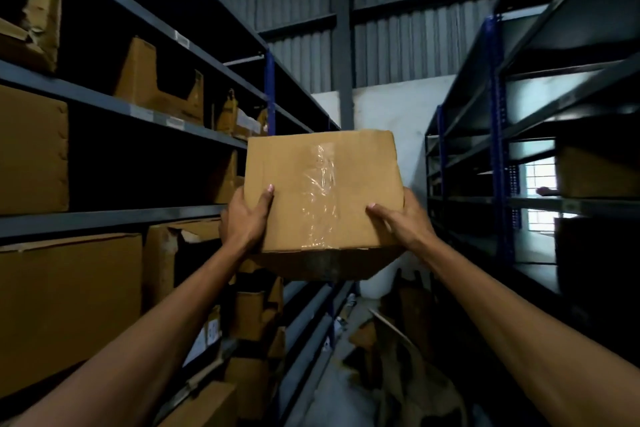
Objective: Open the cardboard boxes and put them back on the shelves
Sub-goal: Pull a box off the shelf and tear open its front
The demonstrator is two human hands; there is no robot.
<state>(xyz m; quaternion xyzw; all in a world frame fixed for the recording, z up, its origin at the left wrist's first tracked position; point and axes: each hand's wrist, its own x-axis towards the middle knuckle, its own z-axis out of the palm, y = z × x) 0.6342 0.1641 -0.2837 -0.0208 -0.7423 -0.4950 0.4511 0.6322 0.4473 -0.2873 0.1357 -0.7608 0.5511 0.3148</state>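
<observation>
Cardboard box [322,191] between left hand [244,218] and right hand [403,222], box-filled shelves [104,220] alongside.

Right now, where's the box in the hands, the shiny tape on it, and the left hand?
cardboard box [360,166], head view, bare face right of the tape.
clear tape [317,194], head view, middle of the strip.
left hand [242,218], head view, back of the hand.
</observation>
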